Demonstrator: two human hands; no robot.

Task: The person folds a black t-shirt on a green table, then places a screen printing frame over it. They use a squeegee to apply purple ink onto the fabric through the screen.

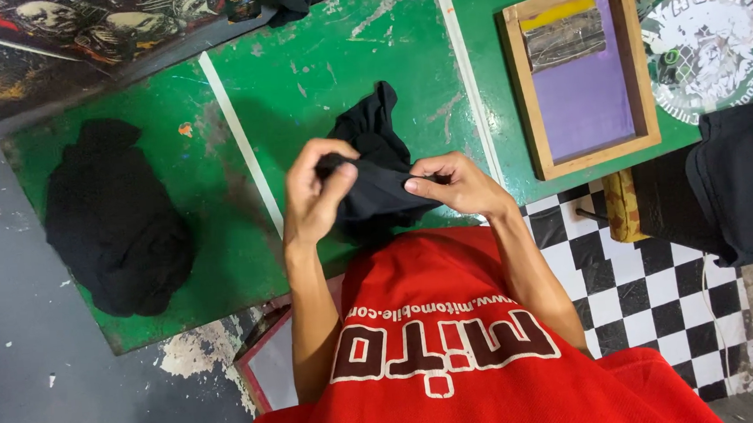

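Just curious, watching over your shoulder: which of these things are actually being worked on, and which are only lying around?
In hand:
left hand
right hand
black garment

Lying about:
black cloth pile
wooden screen frame
green table

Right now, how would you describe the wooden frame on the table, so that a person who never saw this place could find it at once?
Start from the green table with white stripes. Go to its far right part, beyond the hands holding the black cloth. There lies the wooden frame, a flat rectangle with a purple panel inside and a yellow strip along its top edge; unlike the pile of black fabric at the left, it is rigid and coloured.
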